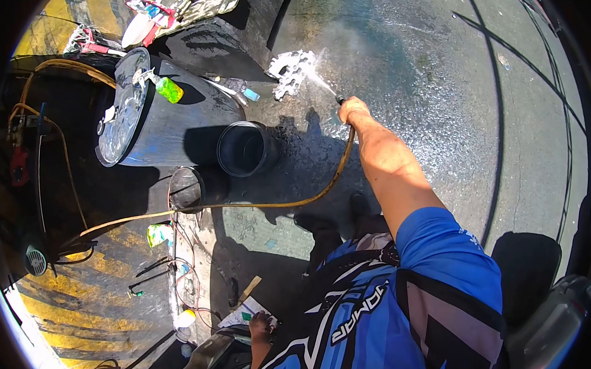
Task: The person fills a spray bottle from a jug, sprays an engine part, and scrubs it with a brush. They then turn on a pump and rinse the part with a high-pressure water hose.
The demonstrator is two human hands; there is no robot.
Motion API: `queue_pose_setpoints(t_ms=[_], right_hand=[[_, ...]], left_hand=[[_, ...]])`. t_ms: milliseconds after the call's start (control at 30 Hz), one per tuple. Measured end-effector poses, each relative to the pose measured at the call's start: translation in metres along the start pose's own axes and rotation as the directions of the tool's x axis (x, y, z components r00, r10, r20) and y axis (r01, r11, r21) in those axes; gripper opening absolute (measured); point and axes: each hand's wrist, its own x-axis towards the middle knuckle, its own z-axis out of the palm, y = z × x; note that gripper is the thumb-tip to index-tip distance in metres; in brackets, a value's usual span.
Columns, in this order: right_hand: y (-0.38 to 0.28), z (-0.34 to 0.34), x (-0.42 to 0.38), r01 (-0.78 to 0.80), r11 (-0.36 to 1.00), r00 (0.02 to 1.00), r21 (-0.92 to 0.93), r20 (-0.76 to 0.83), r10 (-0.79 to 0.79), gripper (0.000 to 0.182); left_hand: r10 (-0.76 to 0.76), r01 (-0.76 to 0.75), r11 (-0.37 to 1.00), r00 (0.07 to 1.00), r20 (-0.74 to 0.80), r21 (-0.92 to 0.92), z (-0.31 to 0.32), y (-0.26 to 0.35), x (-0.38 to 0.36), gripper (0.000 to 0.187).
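My right hand (354, 111) is closed around a black hose nozzle (341, 100), with the arm stretched forward. A white jet of water leaves the nozzle and strikes a whitish part with a scalloped, notched edge (289, 74), lying on the wet ground. Its exact kind is not clear through the spray. From my right hand the yellow-brown hose (294, 202) curves down and away to the left. My left hand (260, 326) hangs low by my side, beside a printed sheet (247, 312); its fingers are in shadow and hard to make out.
Left of the spray lies a large dark drum (185, 118) with a spray bottle of yellow-green liquid (169, 90) on it. Two black buckets, one an upright bucket (242, 150), stand near it. A concrete block (216, 47) borders the wet pavement. A vehicle part (555, 325) is at the right.
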Motion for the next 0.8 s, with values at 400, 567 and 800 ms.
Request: queue_pose_setpoints(t_ms=[400, 567, 800], right_hand=[[0.009, 0.001, 0.015, -0.05, 0.998, 0.998, 0.027, -0.039, 0.051, 0.036], [0.005, -0.011, 0.006, -0.073, 0.996, 0.996, 0.059, -0.056, 0.076, 0.037], [0.004, -0.011, 0.014, -0.037, 0.997, 0.999, 0.062, -0.035, 0.04, 0.038]], left_hand=[[0.331, -0.324, 0.839, 0.941, 0.064, 0.437, -0.003, -0.006, 0.002, 0.059], [0.097, -0.096, 0.988, 0.995, -0.004, 0.125, 0.001, -0.011, 0.005, 0.057], [-0.108, 0.106, 0.984, 0.994, -0.008, -0.143, 0.0, 0.024, -0.001, 0.025]])
